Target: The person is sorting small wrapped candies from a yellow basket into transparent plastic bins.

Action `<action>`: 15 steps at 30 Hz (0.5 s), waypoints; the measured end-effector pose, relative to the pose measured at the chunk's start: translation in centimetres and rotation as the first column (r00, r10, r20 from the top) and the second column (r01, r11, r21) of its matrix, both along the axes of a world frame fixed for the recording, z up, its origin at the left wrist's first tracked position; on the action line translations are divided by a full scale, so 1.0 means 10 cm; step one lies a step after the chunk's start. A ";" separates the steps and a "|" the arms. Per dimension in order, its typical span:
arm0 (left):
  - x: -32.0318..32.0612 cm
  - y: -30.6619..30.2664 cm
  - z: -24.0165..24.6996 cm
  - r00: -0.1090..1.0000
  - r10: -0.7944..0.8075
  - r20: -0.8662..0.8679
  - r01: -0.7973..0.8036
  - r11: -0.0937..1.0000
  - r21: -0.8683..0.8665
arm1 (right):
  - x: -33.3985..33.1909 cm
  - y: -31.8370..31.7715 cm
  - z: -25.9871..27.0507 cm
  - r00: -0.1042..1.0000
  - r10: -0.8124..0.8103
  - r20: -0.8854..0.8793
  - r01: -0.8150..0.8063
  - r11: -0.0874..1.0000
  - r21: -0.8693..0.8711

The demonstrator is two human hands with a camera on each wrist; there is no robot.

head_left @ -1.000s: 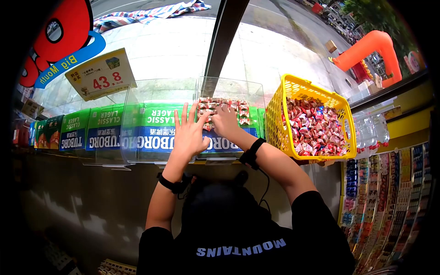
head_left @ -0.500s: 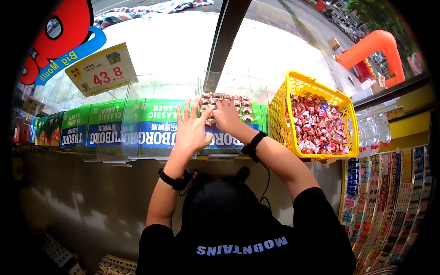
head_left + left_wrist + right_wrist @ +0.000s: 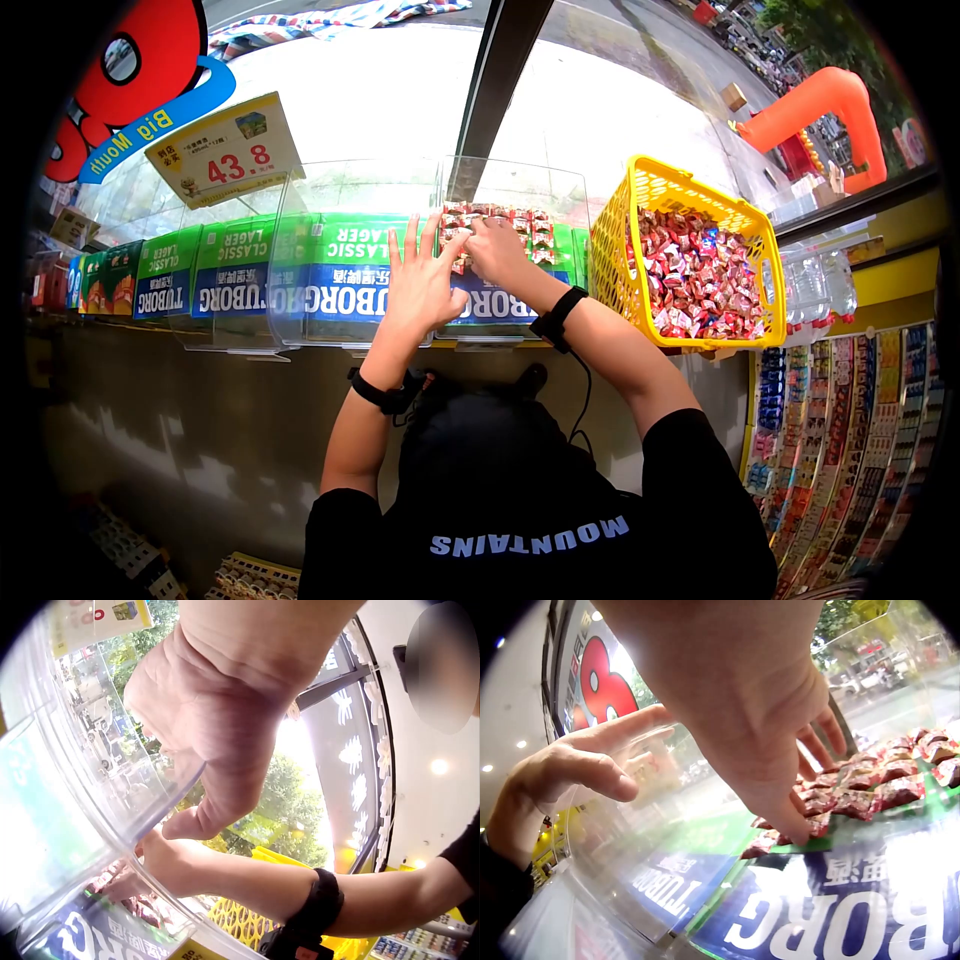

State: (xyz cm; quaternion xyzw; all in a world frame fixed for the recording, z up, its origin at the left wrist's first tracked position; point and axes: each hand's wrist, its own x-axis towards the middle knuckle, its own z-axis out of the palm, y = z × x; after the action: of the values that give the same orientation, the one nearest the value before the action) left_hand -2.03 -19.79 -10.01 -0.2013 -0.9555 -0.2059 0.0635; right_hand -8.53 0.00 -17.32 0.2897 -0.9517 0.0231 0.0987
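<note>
Red-and-white wrapped candies point(image 3: 542, 241) lie in rows on a green and blue beer box inside a clear bin; the right wrist view shows the rows point(image 3: 900, 792) close up. My right hand point(image 3: 497, 257) is over their left part. In the right wrist view, the thumb of that hand point(image 3: 742, 705) touches a candy at the near left end, and its bent fingers reach down among the candies farther back. My left hand point(image 3: 418, 288), fingers spread and holding nothing, hovers just left of the rows; in the left wrist view this hand point(image 3: 217, 712) is beside a clear wall.
A yellow basket point(image 3: 700, 343) full of similar candies stands right of the bin. More beer boxes point(image 3: 232, 270) in clear bins line the left, below a price sign point(image 3: 222, 160). Clear bottles point(image 3: 805, 280) lie beyond the basket, and packed shelves point(image 3: 840, 420) stand at lower right.
Both hands stay at the candy rows, with only slight shifts of the right fingers. The head view has moved a little, and the rows look unchanged.
</note>
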 end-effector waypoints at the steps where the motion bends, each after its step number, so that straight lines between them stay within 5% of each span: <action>1: 0.00 0.00 0.00 1.000 0.001 0.003 -0.001 1.000 -0.004 | 0.01 -0.01 0.04 1.000 0.015 0.023 -0.015 1.000 -0.008; 5: 0.00 0.02 -0.03 1.000 0.002 -0.017 -0.001 1.000 0.023 | 0.03 -0.10 0.11 0.986 0.097 0.133 -0.104 0.993 0.049; 8: -0.01 0.01 -0.05 1.000 0.000 -0.029 0.002 0.999 0.040 | 0.06 -0.18 0.04 0.990 0.119 0.073 -0.114 0.991 -0.073; 11: -0.01 0.00 -0.04 1.000 -0.006 -0.023 0.007 0.999 0.035 | -0.03 -0.24 -0.08 0.998 0.059 0.014 -0.059 0.998 0.020; 15: -0.01 0.00 -0.01 1.000 -0.010 -0.026 0.011 0.999 0.042 | -0.10 -0.25 -0.13 0.999 0.025 0.035 -0.022 0.996 -0.087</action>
State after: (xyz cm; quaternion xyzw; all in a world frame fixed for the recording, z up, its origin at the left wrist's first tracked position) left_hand -2.10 -19.79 -10.14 -0.2077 -0.9489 -0.2240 0.0788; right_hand -9.54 -2.45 -18.67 0.2960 -0.9479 0.0709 0.0938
